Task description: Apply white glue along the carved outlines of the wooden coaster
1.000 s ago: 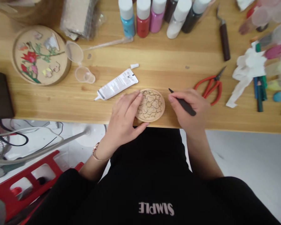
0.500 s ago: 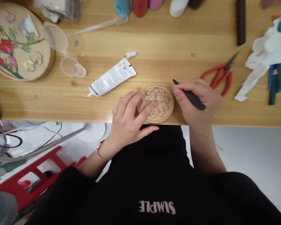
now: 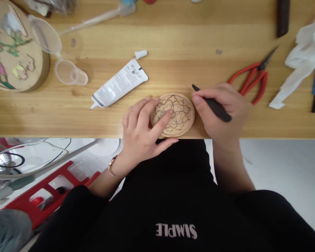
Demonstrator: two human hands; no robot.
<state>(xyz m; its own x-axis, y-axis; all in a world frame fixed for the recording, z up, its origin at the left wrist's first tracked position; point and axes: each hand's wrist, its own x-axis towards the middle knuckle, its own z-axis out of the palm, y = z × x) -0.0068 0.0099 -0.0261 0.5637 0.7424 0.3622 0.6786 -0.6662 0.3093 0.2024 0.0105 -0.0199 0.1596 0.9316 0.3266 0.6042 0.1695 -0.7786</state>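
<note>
A round wooden disc (image 3: 182, 127) with a flower pattern outlined in thin wire lies at the table's front edge. My left hand (image 3: 141, 131) rests over its left side, fingers spread, the index fingertip on the pattern's centre and the thumb stretched out below. To the right, my right hand (image 3: 223, 112) is closed around slim black tweezers (image 3: 216, 108), held like a pen. Their narrow tip points up and left, above the table and apart from the disc. Whether the tip holds anything is too small to tell.
A white glue tube (image 3: 119, 84) lies left of the disc, its cap (image 3: 141, 54) behind it. Red-handled pliers (image 3: 252, 78) and crumpled tissue (image 3: 304, 49) lie right. Farther left are plastic measuring cups (image 3: 70, 72), a pipette (image 3: 94, 21) and a larger painted round board (image 3: 26, 75).
The view has shifted slightly, so the table's things sit higher and farther out. Both hands keep nearly the same pose, the tweezers still in my right hand.
</note>
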